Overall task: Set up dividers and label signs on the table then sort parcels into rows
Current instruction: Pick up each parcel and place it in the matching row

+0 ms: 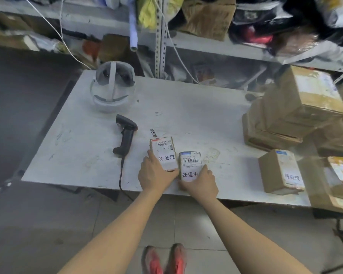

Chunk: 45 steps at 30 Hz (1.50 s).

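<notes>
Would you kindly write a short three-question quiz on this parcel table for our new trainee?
1. True or false: the barcode scanner lies untouched on the table.
2. The left hand holds: A) the left small box B) the scanner's cable C) nothing.
3. Fill in: the stacked parcels sit at the table's ____ end, beyond the right hand holding the right small box.
Key: 1 true; 2 A; 3 right.

Open room lies on the surface (196, 115) beyond the left parcel (163, 152) and right parcel (190, 165) at near centre. On the left, a scanner (126, 135) and headset (112, 91) stand in the way. Stacked cartons (297, 109) and a single box (279, 172) block the right.
</notes>
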Each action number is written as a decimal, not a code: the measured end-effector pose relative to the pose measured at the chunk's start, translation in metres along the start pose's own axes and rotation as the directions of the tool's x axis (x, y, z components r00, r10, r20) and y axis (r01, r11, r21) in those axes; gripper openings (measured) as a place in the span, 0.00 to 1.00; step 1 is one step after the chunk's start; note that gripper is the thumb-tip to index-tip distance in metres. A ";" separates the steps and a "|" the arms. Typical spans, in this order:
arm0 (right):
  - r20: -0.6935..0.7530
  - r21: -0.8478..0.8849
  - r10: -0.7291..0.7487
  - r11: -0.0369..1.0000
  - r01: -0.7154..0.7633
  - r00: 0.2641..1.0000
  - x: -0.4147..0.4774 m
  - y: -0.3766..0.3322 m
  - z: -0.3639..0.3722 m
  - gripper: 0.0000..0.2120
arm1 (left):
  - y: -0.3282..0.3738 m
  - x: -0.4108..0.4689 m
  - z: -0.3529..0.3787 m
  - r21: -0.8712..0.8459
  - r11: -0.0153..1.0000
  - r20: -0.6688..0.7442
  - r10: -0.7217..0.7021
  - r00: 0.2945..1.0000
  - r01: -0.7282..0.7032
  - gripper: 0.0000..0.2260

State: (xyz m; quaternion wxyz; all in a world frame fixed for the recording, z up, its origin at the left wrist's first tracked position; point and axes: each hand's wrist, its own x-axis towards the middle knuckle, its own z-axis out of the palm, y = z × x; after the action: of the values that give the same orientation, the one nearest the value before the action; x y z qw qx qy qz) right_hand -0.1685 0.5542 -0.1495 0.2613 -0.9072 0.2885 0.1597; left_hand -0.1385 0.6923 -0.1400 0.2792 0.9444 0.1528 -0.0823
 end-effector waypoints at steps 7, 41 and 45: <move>-0.021 0.020 0.073 0.997 -0.073 0.997 0.003 -0.005 0.007 0.41 | 0.014 0.011 0.020 -0.124 0.990 -0.051 -0.073 0.996 0.066 0.52; -0.159 0.207 -0.188 0.953 0.219 0.969 0.003 0.192 -0.263 0.28 | 0.241 -0.132 0.028 -0.164 0.960 -0.364 0.156 0.918 -0.228 0.37; -0.264 0.237 -0.127 0.952 0.192 0.956 0.008 0.241 -0.315 0.28 | 0.283 -0.155 0.043 -0.161 0.935 -0.333 0.249 0.909 -0.315 0.36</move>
State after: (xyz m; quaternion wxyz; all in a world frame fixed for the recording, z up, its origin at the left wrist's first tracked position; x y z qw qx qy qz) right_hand -0.2647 0.2043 0.0111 0.3523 -0.8982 0.2624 -0.0149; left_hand -0.1922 0.4048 0.0035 0.3595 0.9227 0.0637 0.1239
